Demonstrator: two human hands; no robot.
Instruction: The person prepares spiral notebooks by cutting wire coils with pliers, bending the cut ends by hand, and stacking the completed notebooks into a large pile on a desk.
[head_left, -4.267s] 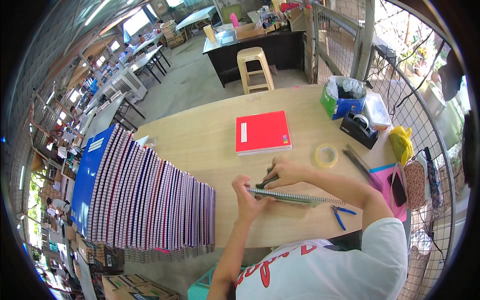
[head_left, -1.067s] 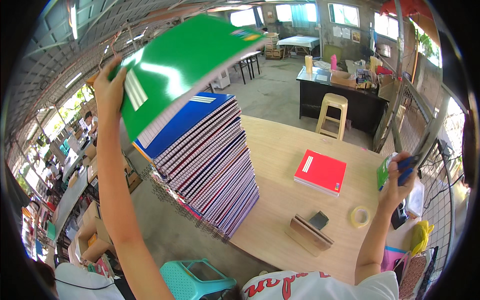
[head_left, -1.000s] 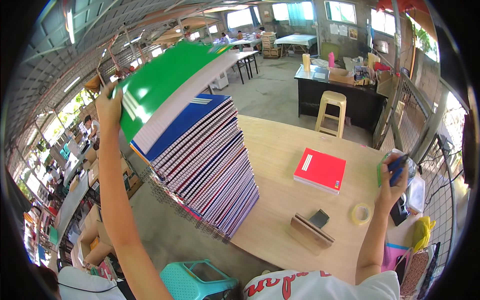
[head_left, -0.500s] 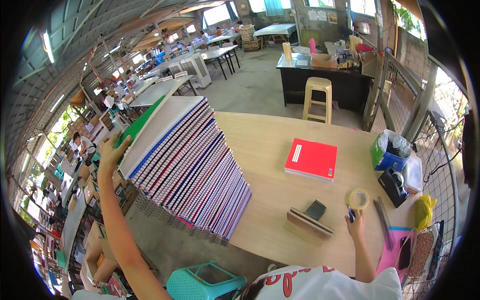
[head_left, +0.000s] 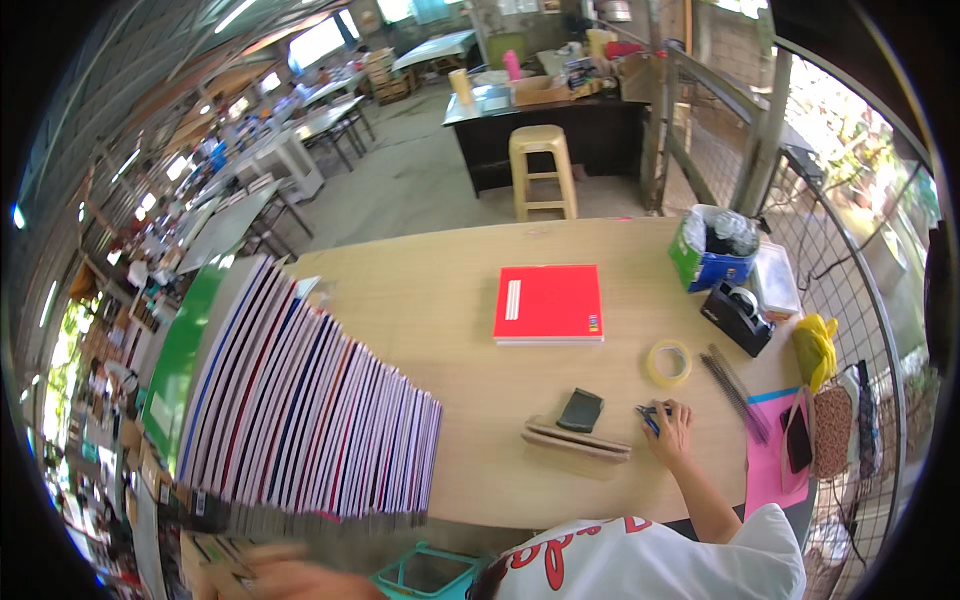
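Observation:
A tall stack of spiral notebooks leans at the table's left end, its pages and covers showing as many thin layers. A green cover lies on its outer face. Below the stack, near the lower edge, my left hand is smeared by motion, its fingers unclear; it appears apart from the notebooks. On the table, my right hand is closed around small blue-handled pliers. A roll of yellowish tape lies just beyond that hand. A red notebook lies flat farther back.
Left of my right hand are a wooden block and a dark block. Metal spiral coils, a tape dispenser, a lined bin and a pink sheet line the right side. A teal stool stands below.
My left hand has left the green cover and dropped toward the lower edge. My right hand stays by the pliers. The view has shifted, so the table appears farther left.

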